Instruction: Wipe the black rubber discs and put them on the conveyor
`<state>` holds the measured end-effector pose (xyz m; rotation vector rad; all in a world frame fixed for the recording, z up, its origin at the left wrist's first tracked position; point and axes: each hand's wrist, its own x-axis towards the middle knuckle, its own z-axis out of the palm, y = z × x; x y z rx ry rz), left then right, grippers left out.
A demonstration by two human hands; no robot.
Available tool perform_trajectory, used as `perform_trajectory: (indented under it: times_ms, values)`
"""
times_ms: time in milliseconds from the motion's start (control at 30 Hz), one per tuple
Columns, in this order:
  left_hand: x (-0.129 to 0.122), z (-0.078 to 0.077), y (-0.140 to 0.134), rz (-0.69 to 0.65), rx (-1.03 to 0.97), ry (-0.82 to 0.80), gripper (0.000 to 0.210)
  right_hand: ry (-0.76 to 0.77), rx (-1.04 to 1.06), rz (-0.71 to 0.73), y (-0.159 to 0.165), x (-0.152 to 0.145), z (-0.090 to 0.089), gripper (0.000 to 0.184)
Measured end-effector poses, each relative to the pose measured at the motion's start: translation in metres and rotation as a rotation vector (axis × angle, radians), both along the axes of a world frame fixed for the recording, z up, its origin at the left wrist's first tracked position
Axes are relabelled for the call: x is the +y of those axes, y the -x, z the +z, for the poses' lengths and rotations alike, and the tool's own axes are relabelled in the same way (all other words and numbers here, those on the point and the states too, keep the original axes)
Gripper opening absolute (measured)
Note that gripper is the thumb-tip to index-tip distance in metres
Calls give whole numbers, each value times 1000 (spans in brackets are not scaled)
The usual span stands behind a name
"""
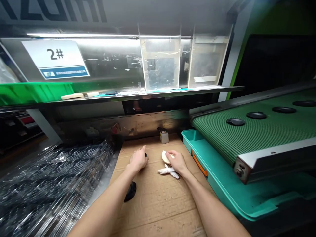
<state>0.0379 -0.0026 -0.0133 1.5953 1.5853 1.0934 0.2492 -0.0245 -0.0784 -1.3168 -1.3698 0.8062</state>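
My left hand (139,158) is over the left side of the cardboard sheet (153,205), its fingers closed. A black part (146,155), mostly hidden by the hand, shows at its edge. Pinched between the thumb and fingers of my right hand (178,162) is a flat, round, cream-white pad (165,157). Just below that hand lies a crumpled white cloth (169,171). A black round part (131,191) rests on the cardboard, partly covered by my left forearm.
A small square bottle (164,136) stands at the cardboard's back. To the right, a green conveyor belt (261,131) carries several black discs above a teal bin (217,184). Stacked clear plastic trays (56,177) fill the left. A metal shelf (158,95) with a green crate (37,92) crosses ahead.
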Motion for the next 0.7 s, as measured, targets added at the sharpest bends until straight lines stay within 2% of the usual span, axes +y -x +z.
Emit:
perform_trajectory:
  times_ms: [67,167,267,333,433,533,600,700]
  values:
    - [-14,9,-4,-20,-97,-21,52,-5,28,-15,-2,1,-1,44]
    - [-47,20,-7,-159,-536,147,40,4,80,-21,-5,3,-1,46]
    - [-77,18,-5,-289,-1059,364,36,7,115,-23,-4,0,5,49]
    - [-86,10,-2,-279,-1248,424,35,-8,179,1,3,-7,15,50]
    - [-86,-3,2,-242,-1323,433,37,-3,289,152,28,-29,34,56]
    - [-82,-13,3,-234,-1318,441,41,-1,205,327,58,-59,49,57]
    - [-82,-16,3,-224,-1283,462,47,-62,45,351,74,-76,52,51]
    - [-84,-16,2,-203,-1274,433,49,-118,-138,283,83,-87,51,48]
